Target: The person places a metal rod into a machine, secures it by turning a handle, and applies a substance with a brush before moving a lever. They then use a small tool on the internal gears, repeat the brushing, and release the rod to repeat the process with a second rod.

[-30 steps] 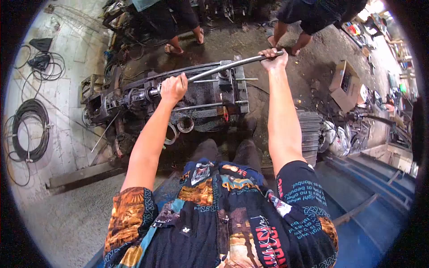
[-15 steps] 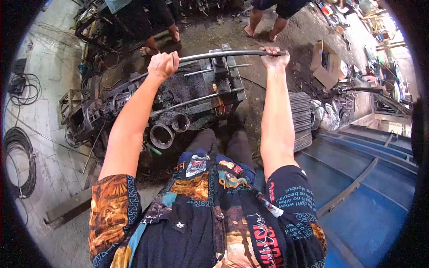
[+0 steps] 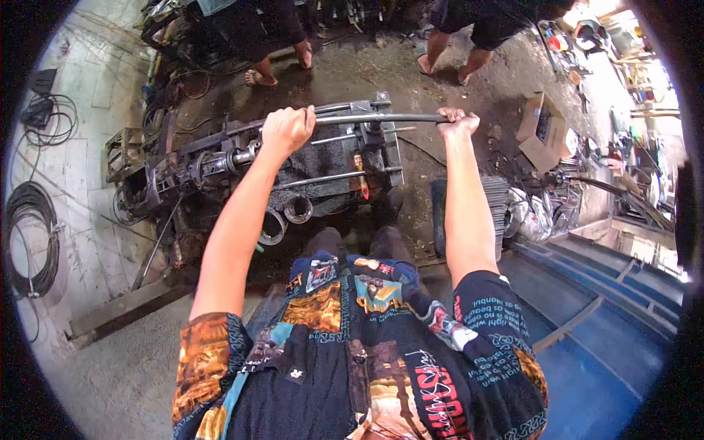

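My left hand [image 3: 288, 130] is wrapped round one end of a long dark metal bar [image 3: 389, 117]. Farther right, my right hand [image 3: 457, 123] grips the other end, fingers curled over it. The bar runs roughly level above a greasy machine [image 3: 308, 160], across an upright post near the machine's right end. Two steel rods, the nearer one [image 3: 323, 179] among them, lie along the machine under the bar. Below them are two round metal rings [image 3: 298, 210]. A red-tipped tool [image 3: 363, 185] rests on the machine's right part.
Two people's legs and feet [image 3: 262, 78] stand beyond the machine. An open cardboard box [image 3: 543, 130] sits right, near a ribbed metal stack [image 3: 484, 198]. Blue framed panels [image 3: 587, 352] lie at lower right. Coiled cable [image 3: 33, 235] is on the left.
Both hands have shifted slightly right and lower in view, still holding the bar. The camera view has moved too, and the machine's left part shows more.
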Tool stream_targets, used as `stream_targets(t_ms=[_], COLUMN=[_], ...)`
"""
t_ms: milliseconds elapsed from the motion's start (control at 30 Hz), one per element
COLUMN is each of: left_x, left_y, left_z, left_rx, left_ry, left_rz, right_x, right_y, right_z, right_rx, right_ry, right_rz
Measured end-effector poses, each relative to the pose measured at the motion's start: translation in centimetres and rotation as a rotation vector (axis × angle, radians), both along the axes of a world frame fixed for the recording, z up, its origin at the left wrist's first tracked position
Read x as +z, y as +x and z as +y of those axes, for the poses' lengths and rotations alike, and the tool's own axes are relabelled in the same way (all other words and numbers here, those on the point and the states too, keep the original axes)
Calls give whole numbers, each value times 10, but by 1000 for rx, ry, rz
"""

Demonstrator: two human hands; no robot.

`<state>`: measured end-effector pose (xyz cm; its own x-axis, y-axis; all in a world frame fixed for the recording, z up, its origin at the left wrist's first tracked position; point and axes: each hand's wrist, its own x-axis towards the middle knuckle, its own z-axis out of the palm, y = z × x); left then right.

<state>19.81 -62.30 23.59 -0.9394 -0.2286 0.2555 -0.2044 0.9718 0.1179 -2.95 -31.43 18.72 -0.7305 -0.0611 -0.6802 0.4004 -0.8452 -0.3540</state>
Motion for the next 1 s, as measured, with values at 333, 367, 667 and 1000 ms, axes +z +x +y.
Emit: stream_targets(t_ms=[333, 367, 667, 1000], left_x=[8, 8, 17, -18], left_y=[-6, -6, 67, 238], left_z=[2, 3, 7, 1], left_rx=[34, 55, 20, 106], left_ry=[86, 87, 95, 274], left_rz=[-98, -153, 397, 130], right_x=[-18, -20, -93, -159], right_y=[-7, -7, 124, 285], right_z=[6, 7, 32, -60], right_rx=[77, 82, 458, 1024], right_ry=[39, 37, 691, 1577], right_rz=[-50, -44, 171, 143])
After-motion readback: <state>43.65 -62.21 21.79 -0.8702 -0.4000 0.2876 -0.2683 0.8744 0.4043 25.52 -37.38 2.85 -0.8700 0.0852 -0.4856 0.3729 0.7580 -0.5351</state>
